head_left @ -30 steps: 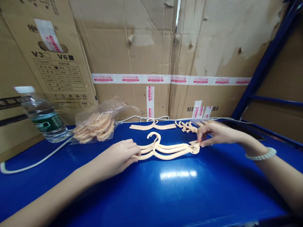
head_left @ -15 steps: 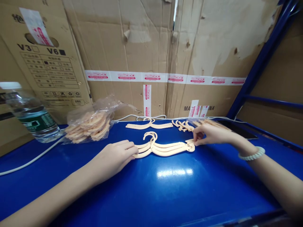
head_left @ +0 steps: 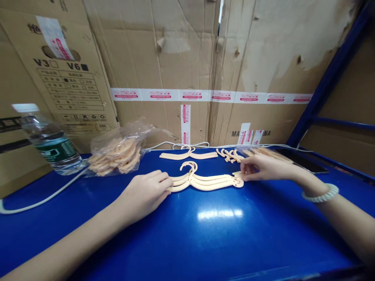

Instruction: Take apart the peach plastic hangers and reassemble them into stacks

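A cream folding clothes hanger [head_left: 209,182] lies on the blue table with its hook pointing to the back. It shows several curved bars side by side, and a rounded end piece [head_left: 238,182] at its right tip. Curled fingers of my left hand [head_left: 150,189] grip the hanger's left arm and hide its tip. At the right tip, the bent fingers of my right hand [head_left: 260,168] pinch the end piece. A similar folded hanger [head_left: 187,155] lies flat behind.
Small loose cream hooks [head_left: 230,155] lie behind the right tip. A clear bag of cream parts [head_left: 117,156] and a water bottle [head_left: 55,144] stand left. Another bag of parts [head_left: 269,151] and a dark flat device [head_left: 301,160] lie right. Cardboard [head_left: 164,50] closes the back.
The view has shifted slightly, so everything sits a little further right. Both hands stay at the two ends of the hanger, with hardly any movement.
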